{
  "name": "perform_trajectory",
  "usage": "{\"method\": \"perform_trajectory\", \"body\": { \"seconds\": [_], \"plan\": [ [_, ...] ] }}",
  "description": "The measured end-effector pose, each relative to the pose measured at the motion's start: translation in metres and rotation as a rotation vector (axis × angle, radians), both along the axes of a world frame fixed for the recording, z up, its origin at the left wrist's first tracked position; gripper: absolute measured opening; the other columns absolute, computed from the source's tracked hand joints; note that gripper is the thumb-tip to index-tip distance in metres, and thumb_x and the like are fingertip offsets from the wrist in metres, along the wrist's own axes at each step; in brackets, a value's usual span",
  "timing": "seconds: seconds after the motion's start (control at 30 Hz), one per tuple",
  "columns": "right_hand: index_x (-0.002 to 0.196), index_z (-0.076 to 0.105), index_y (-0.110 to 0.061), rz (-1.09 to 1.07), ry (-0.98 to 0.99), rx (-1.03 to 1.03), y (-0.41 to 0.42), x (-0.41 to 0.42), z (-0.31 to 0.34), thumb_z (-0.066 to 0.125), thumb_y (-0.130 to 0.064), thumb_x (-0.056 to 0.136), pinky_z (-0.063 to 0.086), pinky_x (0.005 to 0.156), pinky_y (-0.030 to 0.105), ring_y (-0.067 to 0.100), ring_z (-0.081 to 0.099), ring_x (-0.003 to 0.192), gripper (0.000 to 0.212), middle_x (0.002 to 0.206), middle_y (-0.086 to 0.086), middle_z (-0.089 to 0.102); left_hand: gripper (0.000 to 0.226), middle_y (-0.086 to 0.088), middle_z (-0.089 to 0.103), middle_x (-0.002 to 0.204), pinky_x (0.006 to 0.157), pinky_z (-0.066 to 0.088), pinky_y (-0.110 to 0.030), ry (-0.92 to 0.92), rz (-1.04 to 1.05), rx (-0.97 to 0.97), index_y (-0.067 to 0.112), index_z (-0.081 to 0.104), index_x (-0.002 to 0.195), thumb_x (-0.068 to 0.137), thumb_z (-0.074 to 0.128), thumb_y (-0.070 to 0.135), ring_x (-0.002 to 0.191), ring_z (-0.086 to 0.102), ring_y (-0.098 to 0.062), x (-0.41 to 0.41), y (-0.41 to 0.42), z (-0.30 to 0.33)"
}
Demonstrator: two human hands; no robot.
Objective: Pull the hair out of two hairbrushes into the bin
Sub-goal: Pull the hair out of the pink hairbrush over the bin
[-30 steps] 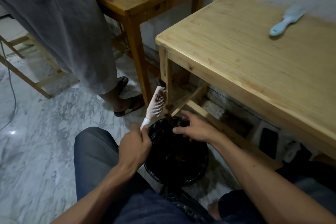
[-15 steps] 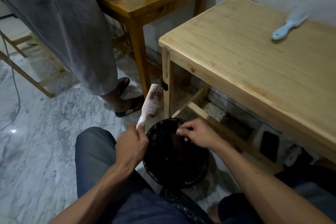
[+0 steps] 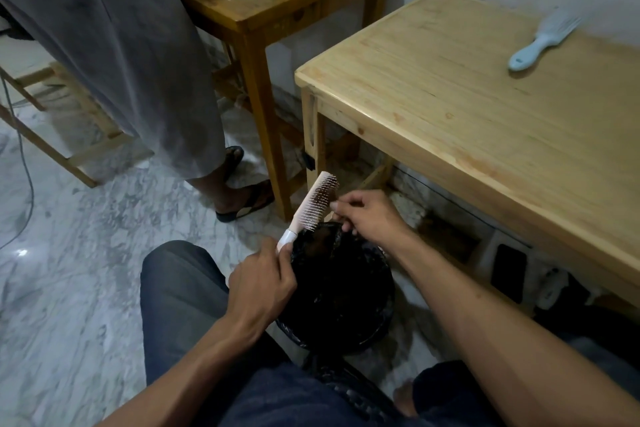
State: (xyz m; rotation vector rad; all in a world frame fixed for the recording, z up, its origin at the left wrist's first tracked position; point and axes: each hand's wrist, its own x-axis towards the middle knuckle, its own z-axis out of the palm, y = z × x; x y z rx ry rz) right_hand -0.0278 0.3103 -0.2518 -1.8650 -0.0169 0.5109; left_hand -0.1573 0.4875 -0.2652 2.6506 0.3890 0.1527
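My left hand (image 3: 261, 282) grips the white handle of a pink hairbrush (image 3: 313, 203), held tilted with its head up, over the far rim of a black bin (image 3: 377, 315) that stands on the floor between my knees. My right hand (image 3: 367, 215) is beside the bristles near the brush head, its fingertips pinched together at them; I cannot tell whether hair is between them. A light blue hairbrush (image 3: 543, 42) lies on the pale wooden table (image 3: 485, 121) at the far right, away from both hands.
A person in grey shorts and sandals (image 3: 138, 80) stands at the left on the marble floor. A darker wooden table (image 3: 277, 0) stands behind. A white power strip and a dark phone (image 3: 509, 270) lie under the pale table.
My right hand has risen from the bin's rim up to the pink brush's bristles. The brush has turned so its bristles face that hand.
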Motion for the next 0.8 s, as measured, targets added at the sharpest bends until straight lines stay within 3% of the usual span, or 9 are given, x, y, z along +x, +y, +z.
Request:
{"method": "perform_trajectory", "body": {
  "seconds": [0.1,0.33,0.4,0.5,0.57,0.63,0.73,0.8],
  "plan": [
    [0.092,0.079,-0.015,0.021,0.008,-0.049,-0.003,-0.005,-0.004,0.072,-0.022,0.095,0.049,0.055,0.020,0.006,0.060,0.058,0.010,0.074,-0.005,0.076,0.031,0.001,0.054,0.059,0.047,0.029,-0.032,0.010,0.050,0.005,0.016,0.047,0.085,0.102,0.037,0.039,0.049,0.049,-0.019,0.004,0.004,-0.002],
    [0.087,0.078,-0.025,0.240,0.101,-0.236,-0.023,-0.020,-0.018,0.071,-0.023,0.095,0.054,0.068,0.027,0.005,0.069,0.068,0.010,0.083,-0.003,0.080,0.034,-0.003,0.058,0.062,0.051,0.036,-0.035,0.029,0.141,-0.013,0.013,0.049,0.085,0.102,0.036,0.040,0.053,0.053,-0.025,0.006,0.022,-0.011],
    [0.108,0.075,-0.025,0.322,0.153,-0.292,-0.024,-0.019,-0.018,0.069,-0.021,0.096,0.058,0.073,0.030,0.010,0.072,0.083,0.014,0.102,0.000,0.078,0.034,-0.001,0.056,0.059,0.049,0.036,-0.034,0.021,0.108,-0.012,0.014,0.049,0.085,0.102,0.036,0.041,0.051,0.052,-0.023,0.004,0.020,-0.012],
    [0.151,0.048,-0.021,0.280,0.187,-0.168,-0.015,-0.015,-0.011,0.071,-0.020,0.094,0.061,0.078,0.033,0.019,0.072,0.102,0.061,0.131,0.001,0.064,0.032,0.002,0.054,0.057,0.046,0.031,-0.031,0.011,0.052,-0.005,0.015,0.048,0.085,0.102,0.038,0.040,0.049,0.050,-0.019,0.001,0.013,-0.010],
    [0.156,0.038,-0.021,0.159,0.169,-0.011,-0.009,-0.011,-0.002,0.073,-0.025,0.094,0.059,0.071,0.031,0.019,0.073,0.097,0.071,0.123,-0.004,0.065,0.030,0.004,0.052,0.057,0.045,0.026,-0.031,0.001,0.015,0.004,0.016,0.047,0.085,0.102,0.040,0.039,0.048,0.048,-0.018,-0.001,0.009,-0.007],
    [0.148,0.048,-0.020,0.082,0.127,0.054,-0.006,-0.006,0.003,0.072,-0.030,0.096,0.057,0.062,0.024,0.011,0.072,0.080,0.058,0.104,-0.008,0.070,0.028,0.006,0.049,0.054,0.045,0.022,-0.030,-0.014,-0.014,0.014,0.017,0.045,0.083,0.102,0.041,0.038,0.046,0.044,-0.015,-0.002,0.007,-0.005],
    [0.106,0.077,-0.018,0.098,0.029,-0.035,-0.008,-0.002,-0.001,0.068,-0.030,0.098,0.052,0.059,0.024,0.007,0.066,0.064,0.017,0.081,-0.002,0.076,0.028,0.006,0.048,0.054,0.044,0.022,-0.029,-0.028,-0.016,0.023,0.018,0.045,0.083,0.102,0.041,0.038,0.045,0.044,-0.015,-0.001,0.009,-0.002],
    [0.094,0.080,-0.022,0.124,0.015,-0.107,-0.012,-0.004,-0.007,0.069,-0.032,0.097,0.052,0.064,0.027,0.007,0.065,0.066,0.016,0.078,-0.002,0.078,0.030,0.003,0.052,0.056,0.045,0.027,-0.030,-0.023,0.043,0.010,0.016,0.049,0.085,0.102,0.039,0.038,0.048,0.048,-0.018,0.003,0.014,-0.002]
  ]
}}
